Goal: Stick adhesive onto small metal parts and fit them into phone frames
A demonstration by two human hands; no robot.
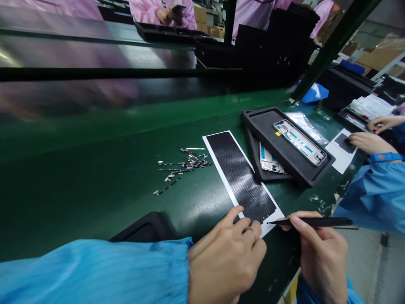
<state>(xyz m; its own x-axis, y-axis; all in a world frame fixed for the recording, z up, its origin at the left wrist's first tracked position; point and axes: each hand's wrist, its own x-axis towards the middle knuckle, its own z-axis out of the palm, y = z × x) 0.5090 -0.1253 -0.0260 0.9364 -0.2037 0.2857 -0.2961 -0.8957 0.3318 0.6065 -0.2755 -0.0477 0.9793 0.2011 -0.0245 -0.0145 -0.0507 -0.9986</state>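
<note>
A long white-edged sheet covered in small black stickers [241,176] lies on the green bench [95,185]. My left hand [228,255], fingers curled, presses on the sheet's near end. My right hand [319,255] grips black tweezers [313,222] whose tip points left at the sheet's near corner. Beyond the sheet, two stacked black foam trays [268,126] each hold a phone frame [300,142]. A heap of thin flex strips [183,165] lies left of the sheet.
A co-worker's hands [371,137] in blue sleeves rest at the right by a small sticker sheet [343,147]. Another black tray [145,228] sits near my left sleeve. Dark trays [253,50] and people in pink coats stand across the conveyor.
</note>
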